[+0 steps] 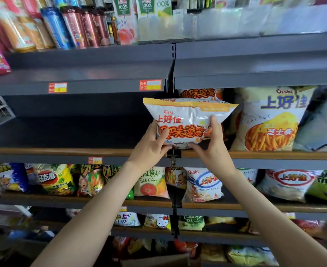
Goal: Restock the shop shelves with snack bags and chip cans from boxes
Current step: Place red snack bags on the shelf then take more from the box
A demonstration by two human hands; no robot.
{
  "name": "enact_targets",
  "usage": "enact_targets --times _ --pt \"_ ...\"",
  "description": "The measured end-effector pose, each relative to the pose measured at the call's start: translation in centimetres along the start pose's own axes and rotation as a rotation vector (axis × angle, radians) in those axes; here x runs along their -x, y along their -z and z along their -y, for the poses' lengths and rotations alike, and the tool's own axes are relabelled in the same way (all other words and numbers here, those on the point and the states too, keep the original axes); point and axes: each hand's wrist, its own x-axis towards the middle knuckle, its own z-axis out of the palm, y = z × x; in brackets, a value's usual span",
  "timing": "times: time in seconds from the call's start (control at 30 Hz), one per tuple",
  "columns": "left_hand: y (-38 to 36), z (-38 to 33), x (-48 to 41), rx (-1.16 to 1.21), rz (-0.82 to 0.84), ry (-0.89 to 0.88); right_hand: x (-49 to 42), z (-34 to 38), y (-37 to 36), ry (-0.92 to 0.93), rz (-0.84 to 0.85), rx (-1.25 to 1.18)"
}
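Both hands grip snack bag [185, 122]: left hand [151, 147], right hand [214, 149] pinch lower corners, above shelf edge [62, 152].

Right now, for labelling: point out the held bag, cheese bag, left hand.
held bag [187, 114], head view, front panel.
cheese bag [274, 116], head view, front panel.
left hand [149, 149], head view, back of hand.

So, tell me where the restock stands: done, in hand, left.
Done: the right bay already holds a white-and-yellow cheese bag and an orange-print bag behind. In hand: the left hand and right hand grip a white-and-orange Oishi snack bag at the shelf edge. Left: the dark grey left bay and the shelf above look bare.
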Motion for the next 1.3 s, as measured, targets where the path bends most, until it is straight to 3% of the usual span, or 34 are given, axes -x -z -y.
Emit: enact_targets --times 0.33,0.63,0.93,1.07,1.13,1.23,1.3 --pt "-3.4 -1.0 -1.8 0.088 0.038 -0.012 -0.5 -1.0 3.2 -0.072 0.027 0.088" --pt "-3.7 -2.4 -2.7 0.238 0.113 0.194 -2.5 -1.6 3.3 -0.273 0.200 -0.076" --pt "-3.8 -2.6 -5.3 0.456 0.117 0.322 -5.1 -2.0 5.2 -0.408 0.255 0.015" --pt "-4.3 -2.4 -5.7 0.468 0.134 0.343 -5.2 -1.9 4.7 -0.406 0.193 0.049" --pt "-4.3 -2.3 -5.8 0.460 0.145 0.346 -4.8 -1.8 3.9 -0.408 0.144 0.191" --pt "-4.3 -2.7 -5.5 0.381 0.138 0.322 -3.2 -1.7 3.2 -0.241 0.093 0.474" --pt "-4.4 -3.1 -5.1 0.228 0.079 0.320 -2.1 -1.9 3.3 -0.153 0.085 0.520"
